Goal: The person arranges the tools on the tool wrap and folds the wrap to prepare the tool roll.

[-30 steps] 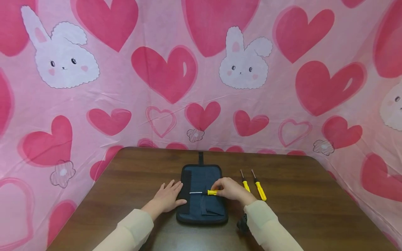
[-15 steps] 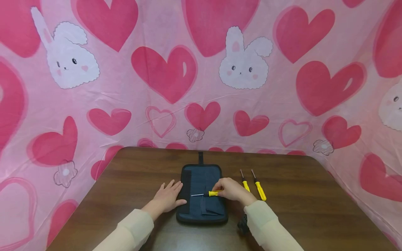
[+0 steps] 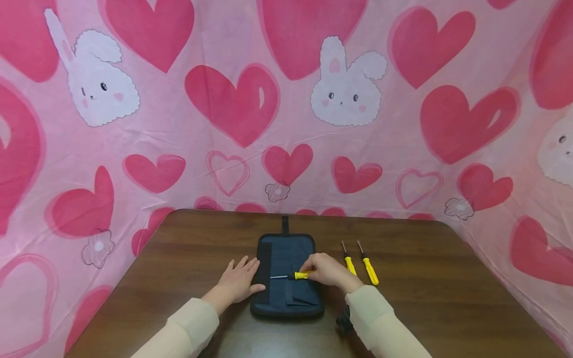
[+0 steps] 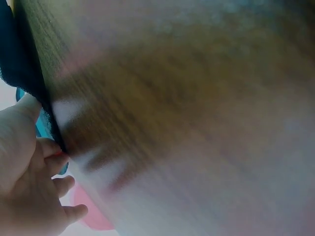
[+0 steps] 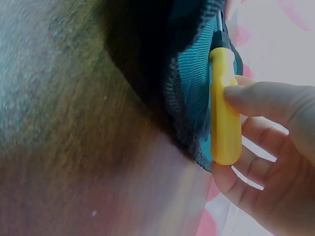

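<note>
A dark blue tool pouch (image 3: 279, 311) lies spread on the table, with a black strip along its left side. My left hand (image 3: 237, 279) rests on that left edge, fingers spread and straight. Over the pouch, my right hand (image 3: 330, 271) pinches a screwdriver (image 3: 301, 275) by its yellow handle. The metal shaft points left, its tip right at the black strip. In the right wrist view, thumb and fingers hold the yellow handle (image 5: 225, 123) from the side. The left wrist view shows the left hand (image 4: 29, 172) at the pouch's dark edge (image 4: 34, 88).
Two more yellow-handled screwdrivers, a nearer one (image 3: 350, 266) and an outer one (image 3: 370, 271), lie right of the pouch. A black strap (image 3: 285, 225) sticks out beyond the pouch's far end. The wooden table (image 3: 201, 233) ends at a pink heart-patterned cloth (image 3: 295, 134).
The screwdriver in my right hand shifts slightly right and tilts, then moves back left toward the black strip. My left hand stays in place on the pouch.
</note>
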The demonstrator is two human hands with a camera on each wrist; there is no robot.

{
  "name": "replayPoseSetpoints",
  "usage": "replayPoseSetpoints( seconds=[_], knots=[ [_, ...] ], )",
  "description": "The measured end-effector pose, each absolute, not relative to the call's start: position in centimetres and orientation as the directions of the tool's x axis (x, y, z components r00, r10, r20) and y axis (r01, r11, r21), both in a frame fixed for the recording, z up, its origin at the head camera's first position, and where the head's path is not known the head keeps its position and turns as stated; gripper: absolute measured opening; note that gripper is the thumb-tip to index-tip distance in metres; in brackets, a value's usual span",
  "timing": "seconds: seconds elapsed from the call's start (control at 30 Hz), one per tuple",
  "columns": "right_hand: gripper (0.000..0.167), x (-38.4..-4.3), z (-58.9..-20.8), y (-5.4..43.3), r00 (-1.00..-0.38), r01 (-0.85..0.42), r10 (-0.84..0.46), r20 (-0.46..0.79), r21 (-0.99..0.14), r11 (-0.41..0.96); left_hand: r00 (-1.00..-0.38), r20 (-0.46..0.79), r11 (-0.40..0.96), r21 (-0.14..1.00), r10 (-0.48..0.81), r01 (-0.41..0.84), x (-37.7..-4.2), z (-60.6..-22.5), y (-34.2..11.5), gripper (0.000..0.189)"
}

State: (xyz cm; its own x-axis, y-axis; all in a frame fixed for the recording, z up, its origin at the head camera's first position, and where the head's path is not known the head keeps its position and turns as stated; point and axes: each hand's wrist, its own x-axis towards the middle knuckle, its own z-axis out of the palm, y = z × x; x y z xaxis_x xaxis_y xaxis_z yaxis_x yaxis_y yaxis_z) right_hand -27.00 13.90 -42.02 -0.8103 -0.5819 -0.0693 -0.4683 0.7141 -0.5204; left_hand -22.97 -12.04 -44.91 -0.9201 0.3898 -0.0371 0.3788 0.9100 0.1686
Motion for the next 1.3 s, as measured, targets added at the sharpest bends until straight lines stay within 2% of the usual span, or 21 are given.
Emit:
replayPoseSetpoints(
  seconds=[0.83, 1.3],
  knots=[
    [0.015, -27.0, -42.7, 12.0, -0.770, -0.524, -0.638, -0.027, -0.543, 0.656, -0.926, -0.038, 0.920, 0.132, 0.377, 0.369, -23.0, -45.0, -11.7, 0.071],
    [0.016, -27.1, -43.3, 11.7, -0.784, -0.494, -0.620, -0.030, -0.576, 0.651, -0.920, -0.046, 0.918, 0.103, 0.389, 0.383, -23.0, -45.2, -11.7, 0.070]
  ],
)
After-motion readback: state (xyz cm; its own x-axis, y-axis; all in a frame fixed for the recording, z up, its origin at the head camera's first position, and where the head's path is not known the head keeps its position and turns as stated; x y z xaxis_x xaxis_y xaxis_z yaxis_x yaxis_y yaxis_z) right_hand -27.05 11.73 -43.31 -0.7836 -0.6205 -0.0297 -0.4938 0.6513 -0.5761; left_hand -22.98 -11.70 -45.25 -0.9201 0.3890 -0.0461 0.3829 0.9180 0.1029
